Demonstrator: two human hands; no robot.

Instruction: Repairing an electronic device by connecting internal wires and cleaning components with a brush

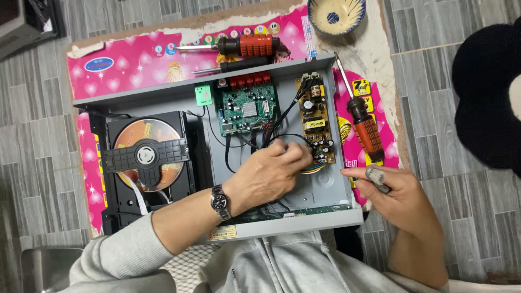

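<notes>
An opened disc player [320, 214] with a grey metal case lies on a pink printed mat. Inside are a black disc tray with an orange disc [145, 154], a green circuit board [245, 110] and a brown power board [316, 118]. My left hand [271, 173], with a wristwatch, reaches into the case and pinches black wires beside the brown board. My right hand [399, 198] rests at the case's right edge, closed on a small grey tool handle [376, 176].
Two red-handled screwdrivers lie on the mat, one behind the case [244, 46], one to its right [363, 127]. A black-handled tool [239, 65] lies by the back edge. A ceramic bowl [335, 15] stands at the back. A black round object [488, 97] sits at the right.
</notes>
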